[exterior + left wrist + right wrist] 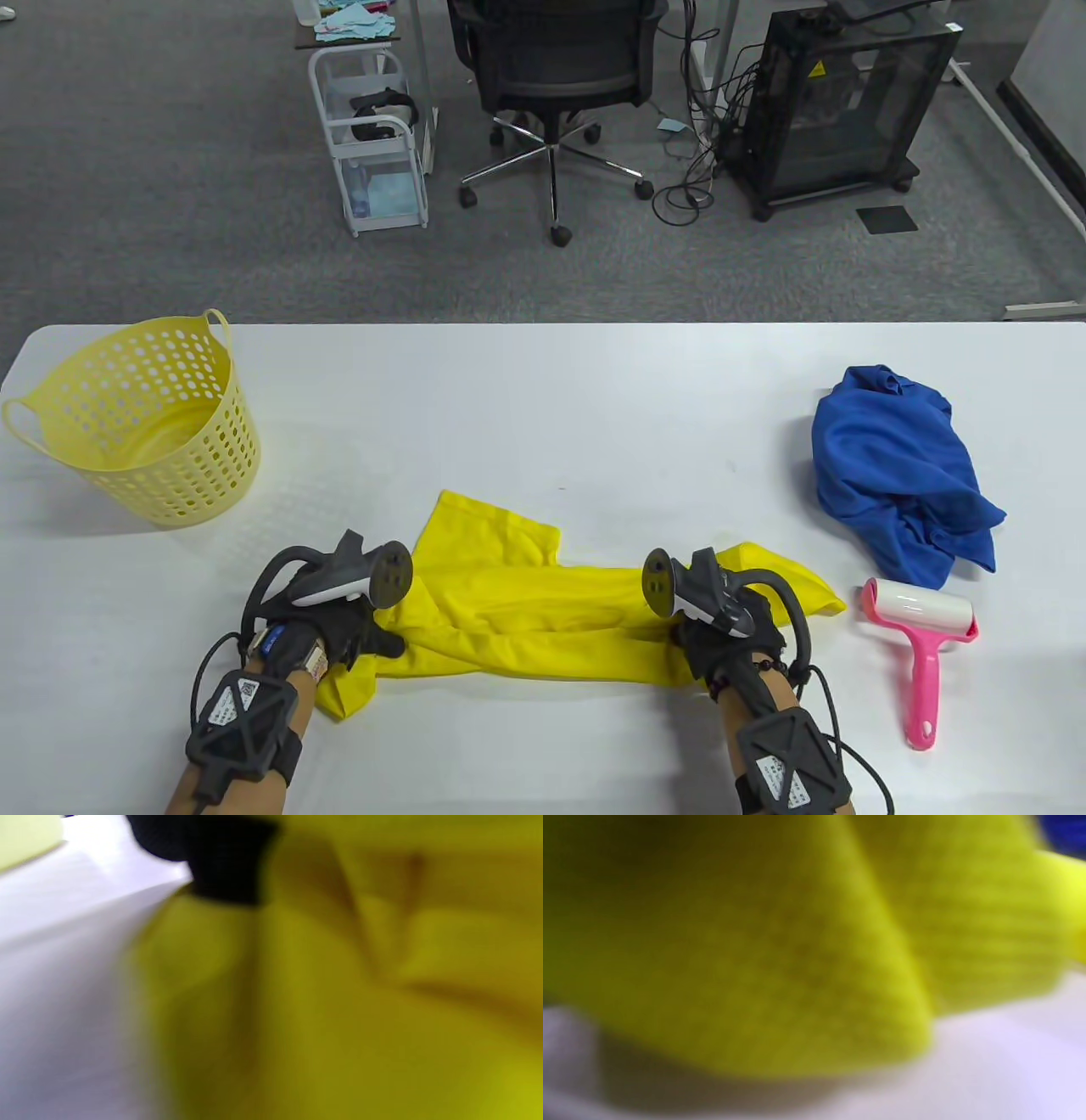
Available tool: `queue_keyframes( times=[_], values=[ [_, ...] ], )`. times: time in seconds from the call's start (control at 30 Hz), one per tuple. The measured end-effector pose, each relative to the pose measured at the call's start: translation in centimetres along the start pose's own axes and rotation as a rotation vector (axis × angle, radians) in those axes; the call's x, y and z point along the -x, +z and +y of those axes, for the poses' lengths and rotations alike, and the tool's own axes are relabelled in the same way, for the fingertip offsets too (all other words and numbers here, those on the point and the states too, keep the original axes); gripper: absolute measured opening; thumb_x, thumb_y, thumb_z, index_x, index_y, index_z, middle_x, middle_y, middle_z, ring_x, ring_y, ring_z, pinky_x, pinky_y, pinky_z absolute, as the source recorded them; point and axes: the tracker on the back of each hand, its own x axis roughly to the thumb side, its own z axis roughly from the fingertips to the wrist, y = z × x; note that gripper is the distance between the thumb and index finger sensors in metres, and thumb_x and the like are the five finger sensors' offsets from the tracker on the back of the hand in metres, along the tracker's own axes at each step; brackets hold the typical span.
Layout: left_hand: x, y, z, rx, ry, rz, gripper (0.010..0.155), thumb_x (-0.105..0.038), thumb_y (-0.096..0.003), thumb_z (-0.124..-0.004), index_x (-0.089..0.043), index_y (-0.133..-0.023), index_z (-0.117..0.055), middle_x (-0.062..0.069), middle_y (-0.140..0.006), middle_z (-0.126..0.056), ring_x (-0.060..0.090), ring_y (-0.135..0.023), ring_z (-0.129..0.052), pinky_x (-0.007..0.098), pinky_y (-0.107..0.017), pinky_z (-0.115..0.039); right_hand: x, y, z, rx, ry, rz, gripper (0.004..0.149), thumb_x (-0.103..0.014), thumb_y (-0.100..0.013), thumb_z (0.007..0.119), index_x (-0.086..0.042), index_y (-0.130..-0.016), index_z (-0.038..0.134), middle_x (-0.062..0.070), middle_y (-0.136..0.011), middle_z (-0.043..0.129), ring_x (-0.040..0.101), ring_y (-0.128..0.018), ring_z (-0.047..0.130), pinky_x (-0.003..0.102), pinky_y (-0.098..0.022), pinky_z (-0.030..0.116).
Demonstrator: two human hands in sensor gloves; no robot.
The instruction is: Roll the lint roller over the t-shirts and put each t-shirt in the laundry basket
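Both hands are gripping the yellow t-shirt (543, 611) at the table's (594, 399) near edge: left hand (361, 632) clamping its left end, right hand (721, 628) its right, apparently spreading it flat. Next the right hand must be reaching for the lint roller (920, 645) lying just beside.

t-shirt (543, 620): bright yellow
second t-shirt (899, 467): blue
basket (148, 416): pale yellow, perforated
lint roller (920, 645): pink, white roll
table (594, 399): white
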Motion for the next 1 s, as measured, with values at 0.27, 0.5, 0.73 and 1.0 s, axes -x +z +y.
queue_keyframes(
  times=[0.27,0.5,0.73,1.0],
  values=[
    [-1.3,4.9,1.4,0.323,-0.228,-0.103,0.055,-0.064,-0.0337,-0.082,-0.03,-0.076,-0.09,-0.016,-0.034,-0.095,0.013,-0.028,-0.106,0.048,-0.053,-0.085,-0.7,4.9,-2.6,-0.26,-0.145,-0.411,0.052,-0.051,-0.039,0.084,-0.026,-0.084,0.085,-0.005,-0.04,0.098,0.007,-0.015,0.097,0.036,-0.037,0.09],
    [0.4,1.9,9.4,0.021,-0.312,0.112,0.053,-0.062,-0.0374,-0.08,-0.03,-0.08,-0.081,-0.014,-0.039,-0.089,0.013,-0.034,-0.1,0.047,-0.057,-0.079,0.5,0.7,-10.1,-0.026,0.026,-0.193,0.051,-0.048,-0.038,0.084,-0.027,-0.085,0.083,-0.004,-0.04,0.097,0.008,-0.016,0.095,0.037,-0.039,0.088],
    [3.7,2.0,16.9,-0.74,-0.146,0.619,0.067,-0.045,-0.0476,-0.067,-0.023,-0.103,-0.037,-0.004,-0.071,-0.08,0.02,-0.057,-0.092,0.053,-0.065,-0.066,6.0,-1.0,-16.9,0.796,-0.349,0.289,0.063,-0.035,-0.044,0.079,-0.023,-0.1,0.054,0.006,-0.069,0.082,0.019,-0.046,0.092,0.047,-0.061,0.073],
    [3.3,2.8,10.7,-0.708,-0.408,0.353,0.05,-0.043,-0.0469,-0.067,-0.027,-0.094,-0.061,-0.005,-0.066,-0.086,0.016,-0.047,-0.096,0.049,-0.06,-0.072,5.3,-0.5,-9.3,0.831,-0.035,0.022,0.046,-0.035,-0.045,0.073,-0.026,-0.089,0.065,0.003,-0.073,0.078,0.017,-0.052,0.092,0.047,-0.064,0.071]
  ],
)
